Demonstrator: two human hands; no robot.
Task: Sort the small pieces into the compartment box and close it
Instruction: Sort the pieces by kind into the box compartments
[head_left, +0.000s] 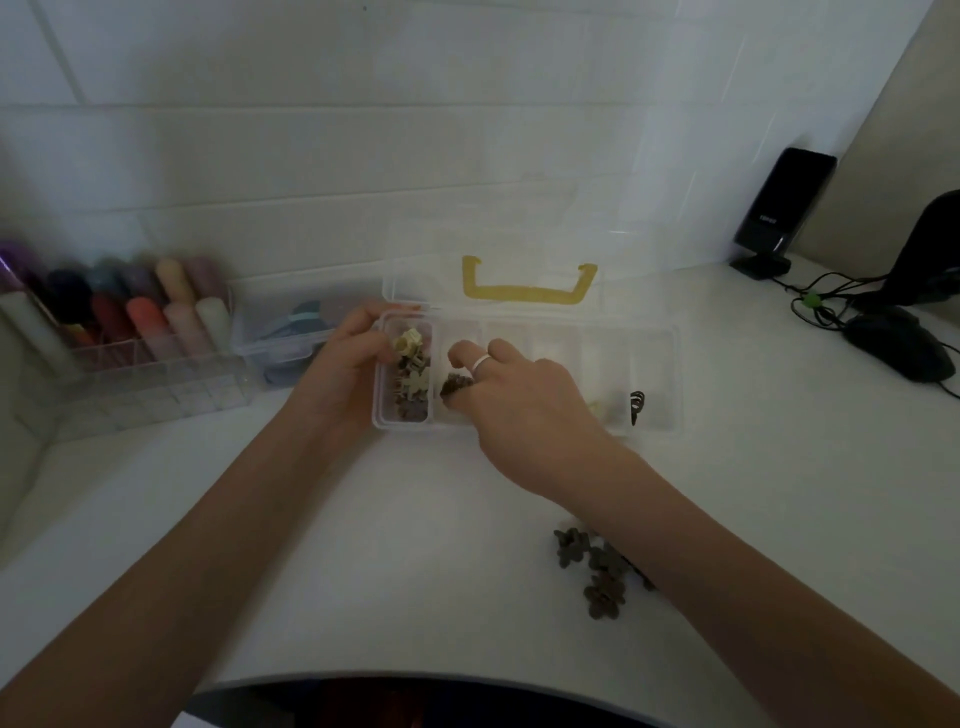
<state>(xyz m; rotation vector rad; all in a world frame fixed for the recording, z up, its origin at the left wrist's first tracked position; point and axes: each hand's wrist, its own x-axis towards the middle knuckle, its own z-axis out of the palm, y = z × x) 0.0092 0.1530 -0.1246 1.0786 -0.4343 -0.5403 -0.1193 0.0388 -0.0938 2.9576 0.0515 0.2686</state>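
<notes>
Box (524, 423) of clear plastic lies open on the white table (363, 545), its lid (493, 280) standing up on the far side with a yellow handle (527, 291). The leftmost compartment holds a heap of cream and brown pieces (410, 371). The left hand (343, 358) grips the box's left end, fingers curled round the far corner. The right hand (519, 395), a ring (481, 362) on one finger, reaches over the second compartment and pinches a dark brown piece (456, 387) in its fingertips. Toward the right end of the box sit a pale piece (602, 408) and a dark clip (638, 405). More brown pieces (597, 569) lie loose on the near table, partly under the right forearm. To the left stand an organiser of coloured rolls (130, 312) and a smaller clear case (296, 332). At far right are a black speaker (774, 208), cables (821, 301) and a mouse (898, 343).
</notes>
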